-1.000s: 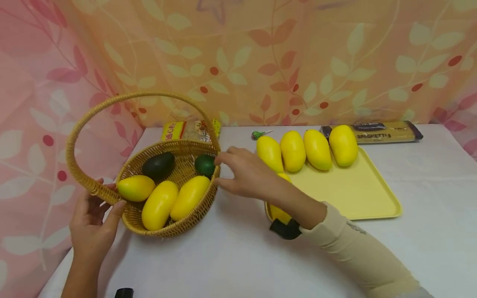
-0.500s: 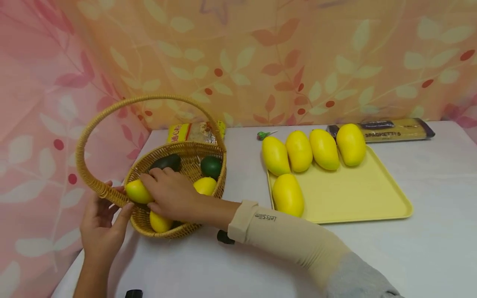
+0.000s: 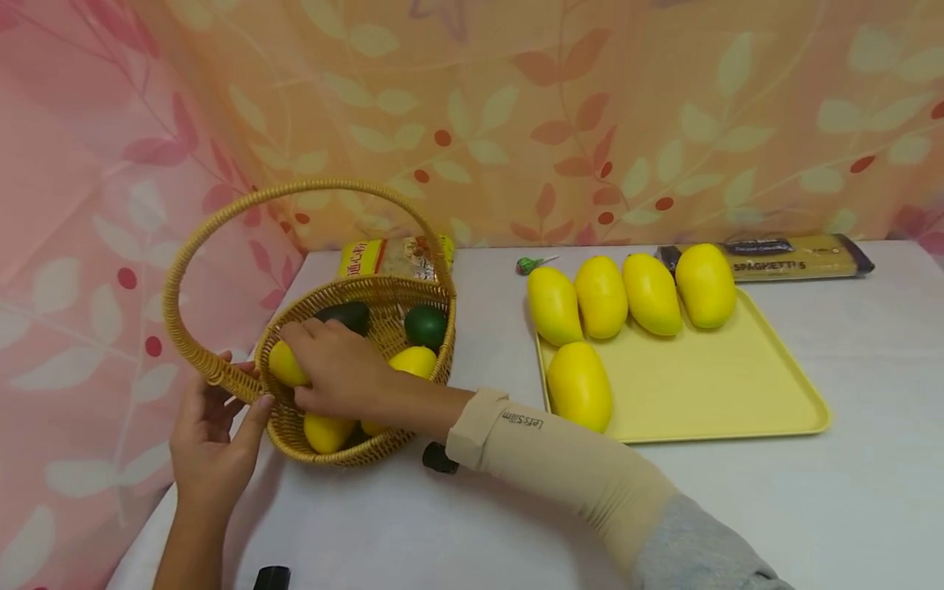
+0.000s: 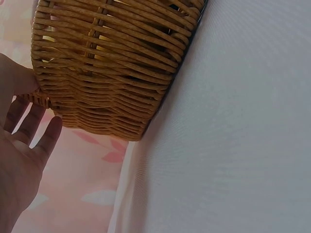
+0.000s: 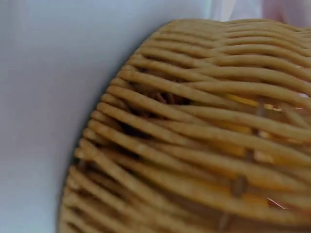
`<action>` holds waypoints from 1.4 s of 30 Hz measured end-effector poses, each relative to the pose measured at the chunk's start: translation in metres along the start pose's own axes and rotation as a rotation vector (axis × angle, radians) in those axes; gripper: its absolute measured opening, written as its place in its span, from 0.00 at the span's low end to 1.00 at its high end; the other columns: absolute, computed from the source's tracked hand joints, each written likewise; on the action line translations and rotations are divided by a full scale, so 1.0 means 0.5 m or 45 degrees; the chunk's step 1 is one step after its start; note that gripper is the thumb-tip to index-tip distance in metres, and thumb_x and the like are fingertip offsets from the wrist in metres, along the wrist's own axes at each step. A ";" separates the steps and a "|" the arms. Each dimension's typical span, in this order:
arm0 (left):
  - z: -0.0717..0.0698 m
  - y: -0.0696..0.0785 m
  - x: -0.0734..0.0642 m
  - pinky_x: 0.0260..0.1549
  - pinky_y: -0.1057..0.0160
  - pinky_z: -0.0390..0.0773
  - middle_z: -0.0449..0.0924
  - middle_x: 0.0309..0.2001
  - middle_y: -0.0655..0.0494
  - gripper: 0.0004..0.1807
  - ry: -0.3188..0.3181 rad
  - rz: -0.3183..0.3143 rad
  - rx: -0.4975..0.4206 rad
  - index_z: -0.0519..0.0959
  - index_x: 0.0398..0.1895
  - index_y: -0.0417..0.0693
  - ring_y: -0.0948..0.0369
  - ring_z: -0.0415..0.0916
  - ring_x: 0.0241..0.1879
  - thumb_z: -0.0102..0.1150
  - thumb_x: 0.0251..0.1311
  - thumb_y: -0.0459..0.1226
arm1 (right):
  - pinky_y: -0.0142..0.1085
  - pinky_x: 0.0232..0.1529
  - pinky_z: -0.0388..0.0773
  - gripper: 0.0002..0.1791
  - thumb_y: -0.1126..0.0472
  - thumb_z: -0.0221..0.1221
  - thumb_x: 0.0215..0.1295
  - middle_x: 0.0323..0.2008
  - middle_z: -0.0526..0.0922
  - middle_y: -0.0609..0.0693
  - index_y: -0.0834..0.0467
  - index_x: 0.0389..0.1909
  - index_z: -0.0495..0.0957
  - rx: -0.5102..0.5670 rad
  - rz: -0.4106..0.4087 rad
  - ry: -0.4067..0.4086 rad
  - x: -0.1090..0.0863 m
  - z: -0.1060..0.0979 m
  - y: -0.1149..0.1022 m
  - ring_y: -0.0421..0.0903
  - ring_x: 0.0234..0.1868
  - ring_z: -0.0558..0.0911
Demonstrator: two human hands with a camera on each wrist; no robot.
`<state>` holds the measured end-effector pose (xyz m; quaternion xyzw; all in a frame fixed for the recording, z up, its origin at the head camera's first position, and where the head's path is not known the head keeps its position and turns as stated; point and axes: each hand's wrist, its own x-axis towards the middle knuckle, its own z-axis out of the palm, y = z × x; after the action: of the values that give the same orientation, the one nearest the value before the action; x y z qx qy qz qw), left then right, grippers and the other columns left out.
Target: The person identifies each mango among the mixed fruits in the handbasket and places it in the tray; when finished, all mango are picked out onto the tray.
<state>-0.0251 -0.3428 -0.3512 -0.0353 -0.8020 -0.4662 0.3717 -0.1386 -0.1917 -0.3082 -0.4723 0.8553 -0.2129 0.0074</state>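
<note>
A wicker basket (image 3: 379, 449) with a tall arched handle holds mangoes and dark green avocados. My left hand (image 3: 217, 434) grips its left rim at the handle's base, thumb on the near side; the left wrist view shows that hand (image 4: 24, 141) against the woven wall. Reaching in from the right, my right hand (image 3: 339, 369) has its fingers and thumb around a yellow-green mango (image 3: 286, 365) at the left. Below the right hand lie another mango (image 3: 326, 434) and a partly covered mango (image 3: 415, 360). One avocado (image 3: 350, 315) rests behind the hand, another avocado (image 3: 425, 326) at the right wall.
On the right a yellow tray (image 3: 708, 385) bears several mangoes (image 3: 578, 385) along its back and left edges. Behind stand a spaghetti pack (image 3: 804, 258), a lollipop (image 3: 534, 264) and a yellow food packet (image 3: 398, 258). A patterned cloth closes off the back and left.
My right hand has moved from the basket's right rim across into the basket and taken hold of the left mango. The left hand keeps its grip on the rim.
</note>
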 end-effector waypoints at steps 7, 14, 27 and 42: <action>0.000 -0.002 0.001 0.55 0.71 0.76 0.78 0.52 0.43 0.41 0.004 0.023 -0.025 0.67 0.69 0.33 0.55 0.77 0.53 0.57 0.47 0.07 | 0.26 0.42 0.71 0.39 0.55 0.67 0.60 0.54 0.71 0.45 0.47 0.71 0.63 0.219 -0.030 0.067 -0.058 -0.035 0.037 0.38 0.46 0.70; -0.003 0.001 -0.001 0.55 0.70 0.75 0.77 0.53 0.42 0.42 -0.003 -0.020 0.051 0.67 0.70 0.37 0.55 0.77 0.54 0.58 0.48 0.08 | 0.29 0.48 0.71 0.42 0.55 0.70 0.60 0.56 0.76 0.44 0.50 0.73 0.61 0.255 -0.030 -0.050 -0.103 -0.076 0.071 0.39 0.49 0.72; 0.002 -0.008 -0.002 0.55 0.70 0.76 0.78 0.52 0.44 0.40 0.029 0.024 -0.112 0.68 0.67 0.30 0.54 0.77 0.54 0.56 0.47 0.07 | 0.32 0.55 0.74 0.46 0.52 0.69 0.63 0.63 0.73 0.44 0.48 0.78 0.54 0.378 -0.066 -0.018 -0.136 -0.077 0.079 0.37 0.54 0.73; 0.002 -0.001 -0.002 0.55 0.71 0.75 0.78 0.52 0.44 0.41 0.024 0.001 -0.072 0.68 0.68 0.32 0.55 0.77 0.53 0.56 0.47 0.07 | 0.28 0.46 0.80 0.44 0.53 0.72 0.60 0.53 0.79 0.49 0.51 0.72 0.58 0.865 -0.003 0.158 -0.179 -0.084 0.103 0.40 0.51 0.78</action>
<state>-0.0253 -0.3418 -0.3524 -0.0417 -0.7850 -0.4888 0.3782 -0.1397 -0.0803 -0.3062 -0.4300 0.7338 -0.5139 0.1120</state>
